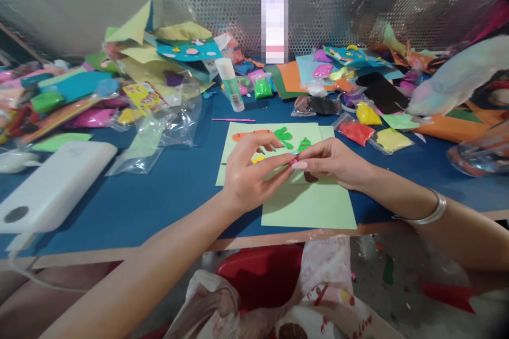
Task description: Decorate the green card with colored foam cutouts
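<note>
Fingertips of my left hand and my right hand meet over the paper, pinching a small bit of pink clay between them. Below them lies light green paper, overlapped by another pale green sheet. On that upper sheet an orange clay carrot with green leaves shows partly behind my left hand. A small green clay tree with red dots sits near my right fingertips. A yellow clay piece and a brown one are partly hidden by my hands.
A pink stick tool and an upright glue stick are beyond the paper. Bagged red clay and a clear cup are to the right. At the left lie a white power bank and plastic bags.
</note>
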`<state>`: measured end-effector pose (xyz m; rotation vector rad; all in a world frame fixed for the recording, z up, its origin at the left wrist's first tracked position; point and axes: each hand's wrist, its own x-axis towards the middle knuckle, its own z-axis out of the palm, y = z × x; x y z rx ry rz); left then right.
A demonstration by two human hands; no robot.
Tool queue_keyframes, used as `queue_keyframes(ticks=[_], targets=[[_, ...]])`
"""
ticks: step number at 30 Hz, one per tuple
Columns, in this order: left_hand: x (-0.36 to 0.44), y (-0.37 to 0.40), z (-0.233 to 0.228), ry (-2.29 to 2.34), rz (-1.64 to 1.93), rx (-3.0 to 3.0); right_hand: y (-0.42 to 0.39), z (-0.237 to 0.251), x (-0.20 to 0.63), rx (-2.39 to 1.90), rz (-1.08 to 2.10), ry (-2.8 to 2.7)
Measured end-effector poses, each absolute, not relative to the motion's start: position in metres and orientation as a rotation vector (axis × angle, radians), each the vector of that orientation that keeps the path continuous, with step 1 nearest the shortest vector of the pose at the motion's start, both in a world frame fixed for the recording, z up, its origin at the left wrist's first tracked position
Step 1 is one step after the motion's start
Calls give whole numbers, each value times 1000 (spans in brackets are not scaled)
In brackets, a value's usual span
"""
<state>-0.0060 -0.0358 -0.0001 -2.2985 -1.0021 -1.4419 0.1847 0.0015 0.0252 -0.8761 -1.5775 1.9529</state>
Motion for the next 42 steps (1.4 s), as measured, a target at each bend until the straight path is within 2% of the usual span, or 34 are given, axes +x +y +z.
queue_keyframes(ticks=[20,42], targets=[[-4,-35,-2,-1010,-1371,-2253,3,22,186,-965,1757,-1713],[-4,-36,-3,-934,-1378,-2297,2,21,184,-943,1744,-1693]])
